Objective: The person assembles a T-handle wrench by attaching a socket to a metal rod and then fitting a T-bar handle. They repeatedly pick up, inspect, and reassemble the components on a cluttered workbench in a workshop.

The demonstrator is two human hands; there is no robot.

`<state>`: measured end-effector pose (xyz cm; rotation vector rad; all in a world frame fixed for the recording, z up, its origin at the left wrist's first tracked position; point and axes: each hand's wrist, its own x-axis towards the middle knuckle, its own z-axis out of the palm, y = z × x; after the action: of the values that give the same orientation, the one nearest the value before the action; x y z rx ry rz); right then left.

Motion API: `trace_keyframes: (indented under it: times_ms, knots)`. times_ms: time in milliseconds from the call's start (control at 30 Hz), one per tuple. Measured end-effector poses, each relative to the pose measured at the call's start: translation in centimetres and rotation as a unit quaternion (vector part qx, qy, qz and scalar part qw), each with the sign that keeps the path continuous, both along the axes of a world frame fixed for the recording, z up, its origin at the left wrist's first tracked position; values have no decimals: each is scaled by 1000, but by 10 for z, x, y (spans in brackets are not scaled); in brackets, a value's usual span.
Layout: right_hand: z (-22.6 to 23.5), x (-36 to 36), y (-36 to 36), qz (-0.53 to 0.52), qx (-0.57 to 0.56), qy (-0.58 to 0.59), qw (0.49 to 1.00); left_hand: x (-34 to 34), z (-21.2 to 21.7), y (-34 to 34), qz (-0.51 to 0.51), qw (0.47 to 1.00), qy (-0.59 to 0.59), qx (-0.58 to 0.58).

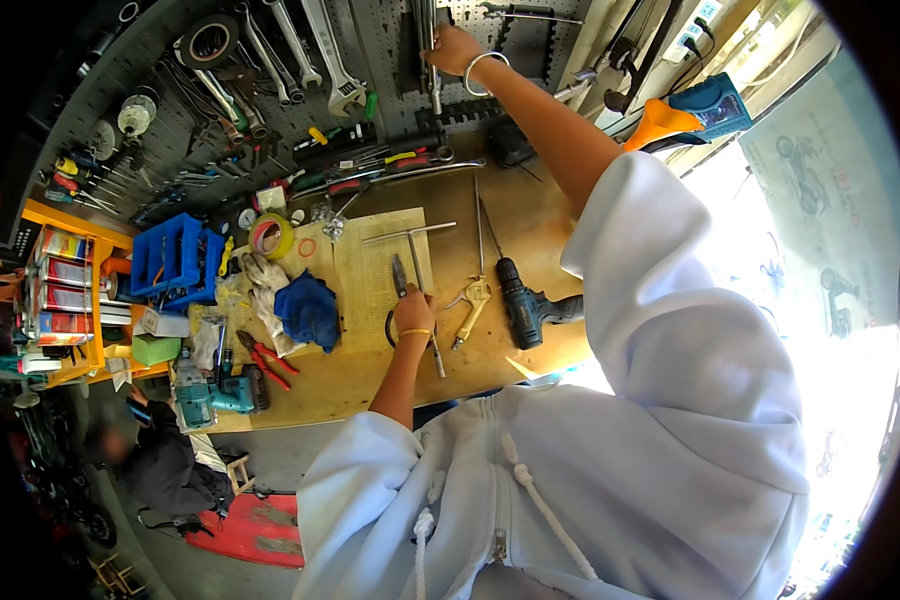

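Note:
My right hand (454,50) reaches up to the pegboard, fingers closed on a long silver rod-shaped tool (436,95) that stands upright against it. Low over the workbench (370,385), my left hand (413,313) is closed around pliers (399,273); their grey jaws stick out above the fingers and a dark curved handle shows beside the palm. A T-handle wrench (438,358) runs along the right side of this hand, its crossbar farther back. Whether the fingers also grip its shaft is hidden. Right of it lie a brass-coloured air blow gun (473,306) and a cordless drill (527,302).
Wrenches (342,88) and screwdrivers hang on the pegboard (380,30). Leftward on the bench are a blue cloth (308,309), gloves (263,290), red-handled pliers (266,358), a teal power tool (210,396) and blue bins (166,254). Another person (175,460) is at the lower left.

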<state>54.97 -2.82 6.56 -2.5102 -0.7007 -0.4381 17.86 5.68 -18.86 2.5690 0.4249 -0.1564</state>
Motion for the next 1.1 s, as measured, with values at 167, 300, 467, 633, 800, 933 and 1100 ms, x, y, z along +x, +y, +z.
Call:
trace_keyframes:
  times_ms: [167, 300, 467, 633, 800, 933, 1100]
  knots:
    - [6, 0, 0, -4, -9, 48, 999, -8, 26, 8, -1, 982, -189, -16]
    - [16, -7, 0, 19, 19, 180, 983, -18, 81, -4, 13, 953, -297, -54]
    - [9, -25, -22, 38, 78, 60, 994, -32, 139, -17, 9, 927, -362, -98]
    - [-5, -153, -56, 129, 300, 154, 932, -58, 178, -13, 48, 920, -355, -158]
    - [-1, -314, -97, 220, 326, 316, 864, -73, 213, -16, 30, 913, -340, -223]
    - [-5, -381, -112, 228, 349, 429, 801, -85, 229, -17, 11, 870, -285, -402]
    - [-13, -409, -126, 262, 390, 492, 733, -93, 251, -28, -13, 819, -265, -509]
